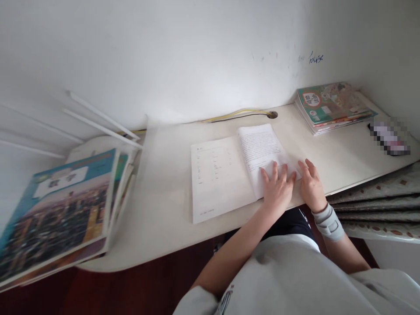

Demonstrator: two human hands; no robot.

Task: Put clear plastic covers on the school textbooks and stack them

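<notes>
A notebook or booklet (pixel 219 183) lies spread on the white desk, its left page bearing a few columns of faint marks. The right page (pixel 260 148) is covered with dense lines of writing. My left hand (pixel 278 186) rests on the lower part of that page with its fingers spread. Beside the page's right edge is my right hand (pixel 311 183), fingers stretched out and holding nothing; whether its fingertips touch the paper I cannot tell. A grey band wraps my right wrist.
Books with a city-skyline cover (pixel 65 201) are stacked at the left. Another stack of books (pixel 334 105) sits at the back right, near a blurred-out phone (pixel 389 138). Yellow and black cables (pixel 236 114) run along the wall to a hole. Patterned fabric (pixel 377 201) hangs at the right.
</notes>
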